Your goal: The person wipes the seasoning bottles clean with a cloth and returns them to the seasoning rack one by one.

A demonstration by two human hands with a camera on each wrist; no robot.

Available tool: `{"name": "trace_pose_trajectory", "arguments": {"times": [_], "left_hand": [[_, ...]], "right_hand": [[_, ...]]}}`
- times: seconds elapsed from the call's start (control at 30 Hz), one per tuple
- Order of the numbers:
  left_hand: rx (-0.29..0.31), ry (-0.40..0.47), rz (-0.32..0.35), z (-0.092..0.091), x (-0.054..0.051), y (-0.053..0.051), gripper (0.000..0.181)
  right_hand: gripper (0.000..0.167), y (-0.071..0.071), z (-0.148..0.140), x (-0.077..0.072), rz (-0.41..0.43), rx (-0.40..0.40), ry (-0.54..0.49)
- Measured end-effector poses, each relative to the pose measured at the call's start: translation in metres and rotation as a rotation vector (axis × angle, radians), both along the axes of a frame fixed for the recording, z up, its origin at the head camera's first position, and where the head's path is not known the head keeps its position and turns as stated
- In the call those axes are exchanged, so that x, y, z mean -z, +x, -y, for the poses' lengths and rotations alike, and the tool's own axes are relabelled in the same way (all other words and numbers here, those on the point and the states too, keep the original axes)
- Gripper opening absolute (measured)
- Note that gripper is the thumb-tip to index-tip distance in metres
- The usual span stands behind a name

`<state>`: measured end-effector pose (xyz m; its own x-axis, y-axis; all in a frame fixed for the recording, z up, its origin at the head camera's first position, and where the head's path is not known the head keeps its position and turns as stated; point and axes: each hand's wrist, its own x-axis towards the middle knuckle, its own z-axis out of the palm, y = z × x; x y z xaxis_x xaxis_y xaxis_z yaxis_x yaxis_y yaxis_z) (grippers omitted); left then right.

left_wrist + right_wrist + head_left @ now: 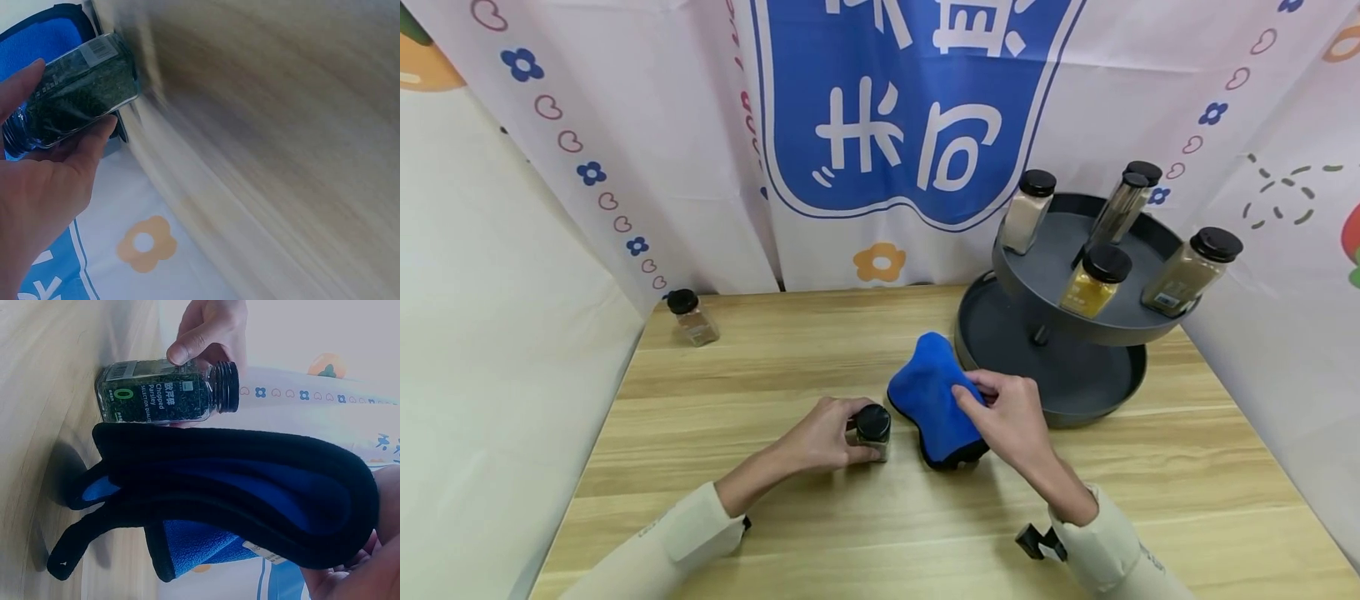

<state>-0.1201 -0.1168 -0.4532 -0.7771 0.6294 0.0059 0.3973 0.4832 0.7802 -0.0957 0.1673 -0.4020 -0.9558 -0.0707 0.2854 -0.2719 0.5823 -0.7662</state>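
My left hand (829, 435) grips a glass spice jar (873, 429) with a black lid, upright at the table surface. Its label in the right wrist view reads Chopped Parsley, and dark green flakes fill the jar (156, 392). My right hand (1011, 412) pinches a blue cloth (928, 392) with black edging, which hangs folded just right of the jar. Folds of the cloth (250, 487) droop toward the table in the right wrist view. From the left wrist, thumb and fingers show on opposite sides of the jar (81, 87).
Behind my right hand stands a two-tier dark grey rotating rack (1052, 375). Several spice jars, including a yellow one (1096, 282), stand on its upper tier. Another black-lidded jar (694, 318) sits at the table's back left. A printed curtain (700, 167) hangs behind the wooden table (760, 350).
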Motion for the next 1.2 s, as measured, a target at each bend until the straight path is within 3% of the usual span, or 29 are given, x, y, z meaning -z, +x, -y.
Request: {"name": "trace_pose_trajectory", "arguments": {"times": [0.13,0.27,0.47,0.67,0.93,1.2], "left_hand": [[-0.026,-0.104,-0.062,-0.002,-0.006,0.002,0.062],[-0.123,-0.243,-0.134,-0.011,-0.022,0.009,0.080],[-0.232,-0.446,-0.261,-0.031,-0.046,0.019,0.076],[-0.232,-0.618,-0.324,-0.044,-0.050,0.020,0.076],[-0.220,-0.691,-0.326,-0.048,-0.048,0.017,0.072],[-0.210,-0.640,-0.320,-0.049,-0.049,0.013,0.048]], "right_hand": [[0.014,0.000,-0.001,0.000,-0.009,0.000,0.006],[0.013,0.000,-0.001,0.000,-0.021,0.004,0.010],[0.013,0.000,-0.002,0.000,-0.025,0.003,0.010],[0.013,0.000,-0.002,0.002,-0.024,0.010,0.012],[0.013,0.001,-0.003,0.004,-0.020,0.012,0.012],[0.013,0.000,-0.003,0.005,-0.015,0.005,0.012]]}}
